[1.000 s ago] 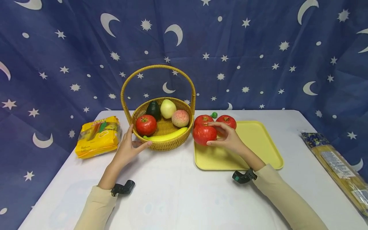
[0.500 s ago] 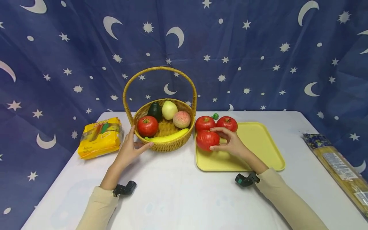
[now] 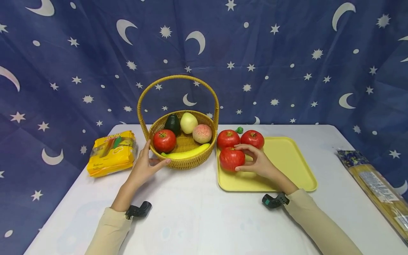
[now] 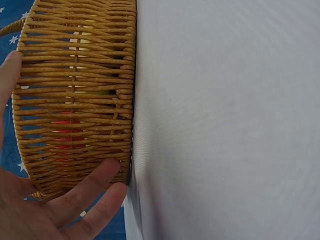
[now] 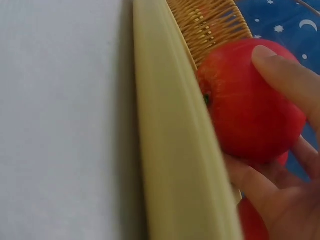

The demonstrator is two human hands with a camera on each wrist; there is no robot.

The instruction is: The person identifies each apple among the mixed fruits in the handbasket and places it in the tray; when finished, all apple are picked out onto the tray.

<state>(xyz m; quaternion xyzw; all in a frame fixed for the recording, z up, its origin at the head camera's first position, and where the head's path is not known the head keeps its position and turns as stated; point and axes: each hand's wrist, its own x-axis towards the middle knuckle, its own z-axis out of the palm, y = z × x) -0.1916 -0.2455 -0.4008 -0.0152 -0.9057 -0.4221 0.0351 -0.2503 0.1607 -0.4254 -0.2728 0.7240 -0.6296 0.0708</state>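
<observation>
My right hand (image 3: 259, 163) holds a red apple (image 3: 231, 159) between thumb and fingers, at the front left of the yellow tray (image 3: 290, 159). Two more red apples, the left one (image 3: 228, 138) and the right one (image 3: 252, 139), sit just behind it. In the right wrist view the thumb lies on the held apple (image 5: 250, 105) and the fingers reach under it. My left hand (image 3: 142, 170) touches the front left of the wicker basket (image 3: 188, 163), thumb and fingers spread; the left wrist view shows fingertips against the basket's woven side (image 4: 75, 100).
Inside the basket are a red fruit (image 3: 164, 140), an avocado (image 3: 172, 124), a pale pear (image 3: 188, 123), a peach (image 3: 202, 133) and a banana (image 3: 188, 153). A yellow packet (image 3: 112, 154) lies left, a long clear-fronted package (image 3: 376, 189) right. A small green piece (image 3: 239, 130) lies behind the apples.
The right hand has brought its apple slightly down and to the right, to the tray's front left. The left hand stays at the basket. The whole view has shifted a little.
</observation>
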